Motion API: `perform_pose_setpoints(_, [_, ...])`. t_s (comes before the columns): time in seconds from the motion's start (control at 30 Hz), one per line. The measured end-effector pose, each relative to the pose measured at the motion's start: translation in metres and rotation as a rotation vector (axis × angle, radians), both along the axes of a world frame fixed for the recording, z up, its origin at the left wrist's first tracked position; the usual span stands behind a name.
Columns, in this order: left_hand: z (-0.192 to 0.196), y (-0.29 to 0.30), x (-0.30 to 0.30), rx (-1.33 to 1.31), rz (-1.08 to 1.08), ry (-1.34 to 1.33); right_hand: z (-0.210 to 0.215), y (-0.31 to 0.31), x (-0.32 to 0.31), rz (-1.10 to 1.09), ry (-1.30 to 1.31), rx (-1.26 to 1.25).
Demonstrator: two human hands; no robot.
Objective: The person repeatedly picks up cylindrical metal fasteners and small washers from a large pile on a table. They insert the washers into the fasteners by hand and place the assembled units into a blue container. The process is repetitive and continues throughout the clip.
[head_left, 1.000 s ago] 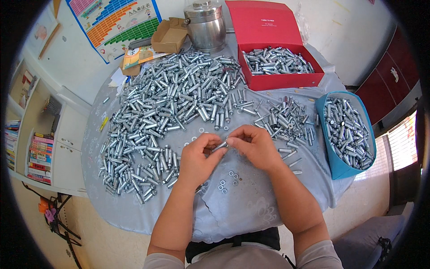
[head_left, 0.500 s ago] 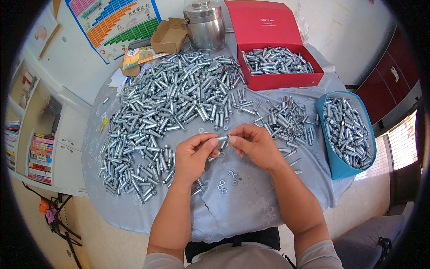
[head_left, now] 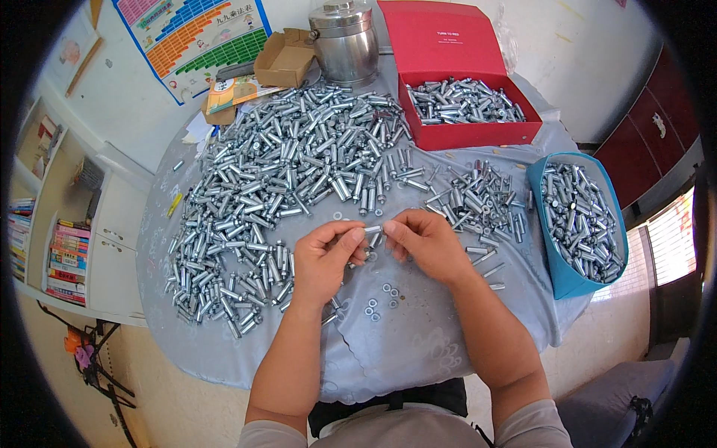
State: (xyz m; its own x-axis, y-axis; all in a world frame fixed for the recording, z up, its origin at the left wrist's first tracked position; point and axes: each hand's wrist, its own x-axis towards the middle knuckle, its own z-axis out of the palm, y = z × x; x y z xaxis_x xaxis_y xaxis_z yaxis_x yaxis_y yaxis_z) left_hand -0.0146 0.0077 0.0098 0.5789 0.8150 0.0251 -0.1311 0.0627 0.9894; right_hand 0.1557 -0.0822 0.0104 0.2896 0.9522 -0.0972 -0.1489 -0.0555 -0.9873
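Small silver cylindrical metal bolt [head_left: 373, 230]: nearly level between my fingertips, above the grey cloth-covered table [head_left: 411, 328]. Barrel looked smooth and shiny; both ends were partly hidden by fingers. My left hand [head_left: 325, 257] pinched one end, thumb against curled fingers; my right hand [head_left: 422, 243] gripped the other. Small white print marked the raised lid of a red cardboard box [head_left: 478, 137]; dark characters showed on a blue-bordered, multicoloured wall chart [head_left: 198, 45].
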Motion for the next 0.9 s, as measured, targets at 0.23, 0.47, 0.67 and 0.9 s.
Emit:
perform_pose_setpoints(0.23, [-0.002, 0.0, -0.001, -0.009, -0.046, -0.013, 0.001, 0.0, -0.002, 0.003, 0.005, -0.011])
perform_pose_setpoints(0.47, [-0.001, 0.0, 0.0, -0.031, -0.025, 0.004, 0.001, 0.001, -0.004, -0.025, 0.007, -0.041])
perform_pose_setpoints(0.67, [-0.003, 0.001, 0.0, -0.023, -0.023, -0.006, 0.003, 0.001, -0.01, -0.075, 0.065, 0.12])
perform_pose_setpoints(0.9, [0.0, -0.001, 0.002, -0.028, -0.015, 0.001, -0.004, 0.001, -0.004, -0.004, 0.049, 0.083])
